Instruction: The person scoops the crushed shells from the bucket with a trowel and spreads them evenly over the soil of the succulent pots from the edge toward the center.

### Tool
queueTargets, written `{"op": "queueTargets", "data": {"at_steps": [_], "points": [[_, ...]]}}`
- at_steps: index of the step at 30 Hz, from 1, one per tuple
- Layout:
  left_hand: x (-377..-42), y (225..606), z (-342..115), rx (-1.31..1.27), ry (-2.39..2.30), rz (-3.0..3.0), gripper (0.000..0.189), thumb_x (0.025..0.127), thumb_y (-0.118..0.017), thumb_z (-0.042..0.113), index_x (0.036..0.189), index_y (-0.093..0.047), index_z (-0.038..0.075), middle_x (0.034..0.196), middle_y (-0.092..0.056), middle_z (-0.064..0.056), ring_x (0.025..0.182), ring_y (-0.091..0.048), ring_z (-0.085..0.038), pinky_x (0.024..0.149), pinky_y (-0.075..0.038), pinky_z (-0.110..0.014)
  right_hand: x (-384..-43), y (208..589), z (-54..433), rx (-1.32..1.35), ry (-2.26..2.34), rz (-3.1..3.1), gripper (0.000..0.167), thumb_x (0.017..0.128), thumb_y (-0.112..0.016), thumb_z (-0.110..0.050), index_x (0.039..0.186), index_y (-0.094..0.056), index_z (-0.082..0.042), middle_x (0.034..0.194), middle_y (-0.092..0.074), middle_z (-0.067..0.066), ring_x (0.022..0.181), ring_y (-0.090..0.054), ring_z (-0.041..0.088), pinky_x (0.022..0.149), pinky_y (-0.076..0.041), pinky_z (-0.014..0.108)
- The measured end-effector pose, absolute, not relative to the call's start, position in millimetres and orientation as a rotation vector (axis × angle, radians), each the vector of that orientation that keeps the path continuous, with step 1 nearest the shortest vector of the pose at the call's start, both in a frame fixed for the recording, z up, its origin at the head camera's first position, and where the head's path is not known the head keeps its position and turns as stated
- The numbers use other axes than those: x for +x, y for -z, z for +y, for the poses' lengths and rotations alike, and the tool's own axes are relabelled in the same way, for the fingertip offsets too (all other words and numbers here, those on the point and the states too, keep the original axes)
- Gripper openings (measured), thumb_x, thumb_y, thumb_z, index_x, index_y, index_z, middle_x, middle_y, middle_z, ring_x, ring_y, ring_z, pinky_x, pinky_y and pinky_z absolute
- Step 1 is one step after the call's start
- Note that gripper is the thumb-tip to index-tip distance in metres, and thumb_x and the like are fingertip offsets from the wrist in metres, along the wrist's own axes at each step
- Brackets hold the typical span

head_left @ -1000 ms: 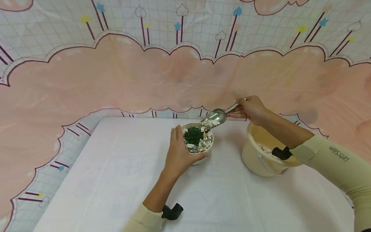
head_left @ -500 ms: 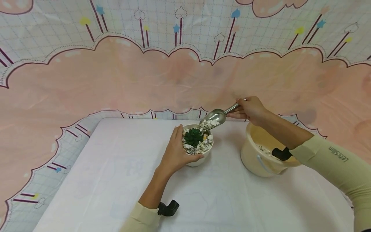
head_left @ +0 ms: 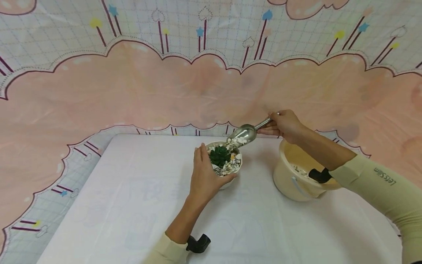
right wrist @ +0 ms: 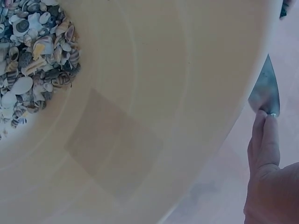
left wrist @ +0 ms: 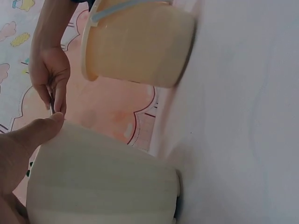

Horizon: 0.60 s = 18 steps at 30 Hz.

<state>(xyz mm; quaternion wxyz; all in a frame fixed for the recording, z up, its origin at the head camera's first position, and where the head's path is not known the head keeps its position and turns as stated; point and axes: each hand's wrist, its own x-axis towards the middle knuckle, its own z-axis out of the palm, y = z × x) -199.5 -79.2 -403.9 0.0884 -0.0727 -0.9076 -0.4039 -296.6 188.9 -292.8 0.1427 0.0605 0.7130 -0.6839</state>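
In the head view, a small white flowerpot [head_left: 238, 169] stands on the table, with a dark green succulent [head_left: 219, 156] amid a layer of small shells [head_left: 227, 168]. My left hand [head_left: 206, 179] grips the pot from its left and near side, thumb along the near rim. In the left wrist view the thumb [left wrist: 44, 130] lies at the rim of the pot. My right hand [head_left: 287, 124] holds a metal scoop [head_left: 248, 132] by its handle. The scoop tilts down over the pot's far right rim, and whitish shells [head_left: 238, 142] lie at its mouth.
Right of the pot stands a cream bucket [head_left: 287, 179] with a pale blue-grey handle [head_left: 299, 186], under my right forearm. More shells [right wrist: 37, 60] lie at its bottom in the right wrist view. A white cloth covers the table [head_left: 132, 205]; a patterned curtain [head_left: 184, 91] hangs behind.
My left hand shifts slightly on the pot, and its wrist swings a little left, then back right. The scoop stays tilted over the rim in nearly the same place.
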Motion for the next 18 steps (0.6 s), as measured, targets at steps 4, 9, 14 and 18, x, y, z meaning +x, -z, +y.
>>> {"op": "queueTargets", "data": {"at_steps": [4, 9, 14, 18], "points": [[-201, 406, -82, -0.241, 1.176, -2.686, 0.137, 0.068, -0.1, 0.048, 0.162, -0.02, -0.01, 0.162, -0.028, -0.029, 0.149, -0.034, -0.043, 0.115, -0.041, -0.05, -296, 292, 191, 0.167, 1.954, 2.079, 0.034, 0.117, -0.036, -0.02, 0.118, -0.049, 0.011, 0.086, -0.074, 0.012, 0.077, -0.078, 0.019, 0.081, -0.061, 0.033], [-204, 407, -85, -0.279, 1.211, -2.676, 0.137, 0.068, -0.1, 0.048, 0.162, -0.019, -0.01, 0.162, -0.029, -0.03, 0.147, -0.037, -0.043, 0.115, -0.041, -0.052, -294, 291, 195, 0.15, 1.928, 2.103, 0.033, 0.117, -0.036, -0.019, 0.118, -0.048, 0.011, 0.087, -0.073, 0.013, 0.078, -0.079, 0.02, 0.082, -0.061, 0.033], [-207, 406, -91, -0.325, 1.241, -2.703, 0.137, 0.069, -0.1, 0.046, 0.164, -0.017, -0.008, 0.163, -0.028, -0.028, 0.149, -0.035, -0.042, 0.116, -0.039, -0.052, -292, 289, 198, 0.154, 1.914, 2.112, 0.033, 0.117, -0.036, -0.019, 0.119, -0.048, 0.012, 0.088, -0.072, 0.015, 0.077, -0.078, 0.019, 0.082, -0.061, 0.033], [-211, 404, -98, -0.39, 1.294, -2.736, 0.136, 0.069, -0.099, 0.045, 0.165, -0.016, -0.005, 0.166, -0.025, -0.027, 0.152, -0.031, -0.042, 0.118, -0.036, -0.056, -291, 288, 199, 0.159, 1.926, 2.094, 0.034, 0.117, -0.035, -0.019, 0.119, -0.048, 0.012, 0.088, -0.073, 0.013, 0.078, -0.079, 0.019, 0.082, -0.061, 0.032]]}}
